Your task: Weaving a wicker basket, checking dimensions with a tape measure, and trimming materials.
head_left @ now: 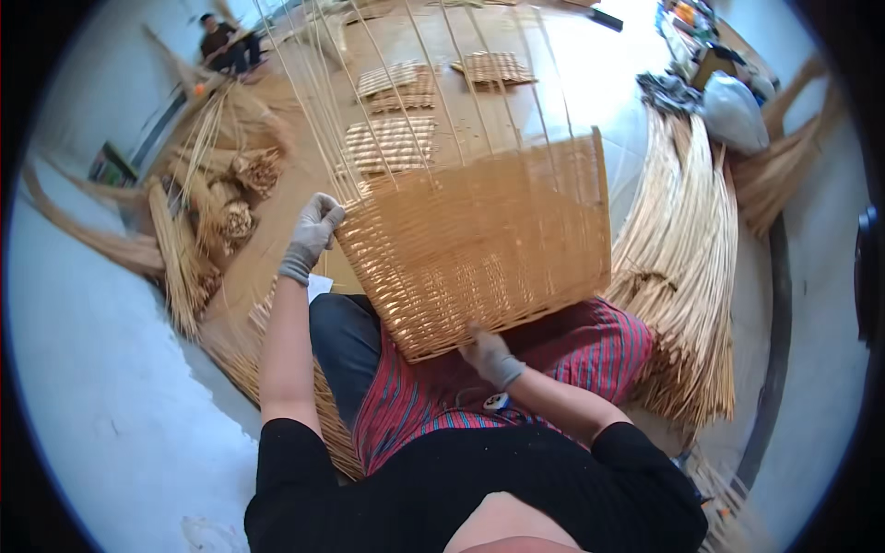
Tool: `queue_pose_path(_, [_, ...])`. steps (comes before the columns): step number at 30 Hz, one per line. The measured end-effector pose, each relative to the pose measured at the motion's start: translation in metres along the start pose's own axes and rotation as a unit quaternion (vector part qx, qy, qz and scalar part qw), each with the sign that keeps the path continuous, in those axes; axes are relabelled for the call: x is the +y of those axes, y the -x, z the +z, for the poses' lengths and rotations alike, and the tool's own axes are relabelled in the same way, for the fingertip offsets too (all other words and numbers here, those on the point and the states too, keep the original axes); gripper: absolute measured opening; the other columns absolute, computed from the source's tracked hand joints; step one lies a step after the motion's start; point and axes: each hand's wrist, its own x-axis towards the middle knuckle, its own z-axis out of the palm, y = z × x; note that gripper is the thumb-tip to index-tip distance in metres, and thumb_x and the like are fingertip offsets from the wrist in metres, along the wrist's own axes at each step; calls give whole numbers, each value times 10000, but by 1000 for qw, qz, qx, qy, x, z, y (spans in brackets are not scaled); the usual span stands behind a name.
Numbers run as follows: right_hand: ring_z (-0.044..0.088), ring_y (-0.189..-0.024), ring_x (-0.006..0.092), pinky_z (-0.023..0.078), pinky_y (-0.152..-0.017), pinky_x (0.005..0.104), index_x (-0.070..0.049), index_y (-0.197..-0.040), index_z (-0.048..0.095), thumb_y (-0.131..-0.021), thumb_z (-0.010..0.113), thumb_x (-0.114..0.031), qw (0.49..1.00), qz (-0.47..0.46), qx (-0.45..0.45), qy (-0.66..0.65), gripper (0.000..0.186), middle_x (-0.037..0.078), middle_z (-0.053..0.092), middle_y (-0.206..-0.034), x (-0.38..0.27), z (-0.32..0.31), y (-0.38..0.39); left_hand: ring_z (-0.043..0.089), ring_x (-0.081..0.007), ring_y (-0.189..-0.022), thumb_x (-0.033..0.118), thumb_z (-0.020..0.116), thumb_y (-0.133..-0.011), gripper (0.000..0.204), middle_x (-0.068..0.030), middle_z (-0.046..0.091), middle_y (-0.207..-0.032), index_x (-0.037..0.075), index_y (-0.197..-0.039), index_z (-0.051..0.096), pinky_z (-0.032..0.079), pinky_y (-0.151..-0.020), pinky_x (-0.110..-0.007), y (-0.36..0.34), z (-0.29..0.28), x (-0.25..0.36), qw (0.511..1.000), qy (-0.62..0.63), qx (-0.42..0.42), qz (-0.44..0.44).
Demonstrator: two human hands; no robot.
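A tan woven wicker panel (pixel 479 249) is held tilted above my lap, with long thin uprights (pixel 442 83) sticking out of its far edge. My left hand (pixel 316 229), in a pale grey glove, is closed on the panel's upper left corner, beside the uprights. The other glove covers my right hand (pixel 491 358), which grips the near lower edge from beneath; some of its fingers are hidden behind the weave. Across my lap lies a red striped cloth (pixel 424 396).
Several woven pieces (pixel 392 143) lie on the floor ahead. Bundles of pale stalks (pixel 682 258) lean at the right, with a whitish sack (pixel 735 112) beyond them. More bundles (pixel 217 207) lie at the left near the wall. A person (pixel 229 44) sits at the far left.
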Motion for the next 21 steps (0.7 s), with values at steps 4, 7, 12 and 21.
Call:
queue_pose_path(4, [640, -1005, 233, 580, -781, 384, -137, -1265, 559, -955, 629, -207, 924, 191, 58, -325, 326, 77, 640, -1170, 83, -5, -24, 423, -35, -523, 155, 637, -977, 88, 40, 572, -818, 101, -1019, 582, 355, -419, -208, 22, -48, -13, 999, -14, -39, -25])
queue_pose_path(7, [643, -950, 220, 571, -752, 360, -97, -1209, 577, -958, 596, -181, 958, 270, 8, 95, 266, 94, 650, -1136, 107, 27, 3, 433, -30, -536, 185, 632, -984, 169, 21, 610, -923, 99, -1123, 588, 365, -433, -199, 46, -87, -18, 998, -33, -36, -40])
queue_pose_path(12, [648, -858, 198, 558, -706, 320, -30, -1117, 606, -964, 542, -137, 596, 315, -257, 692, 198, 123, 667, -1079, 63, 140, 41, 463, -24, -653, 166, 680, -948, 244, 31, 618, -971, 99, -1173, 611, 388, -516, -192, 53, -83, -32, 999, 32, -36, -11])
queue_pose_path(21, [606, -1100, 197, 529, -797, 304, -80, -1385, 445, -990, 555, -99, 658, -416, -106, 619, 410, 174, 580, -1316, -33, 437, -42, 601, -78, -897, 107, 664, -953, 167, -3, 644, -967, 67, -1108, 618, 508, -764, -251, 45, -65, -34, 995, 96, 18, 12])
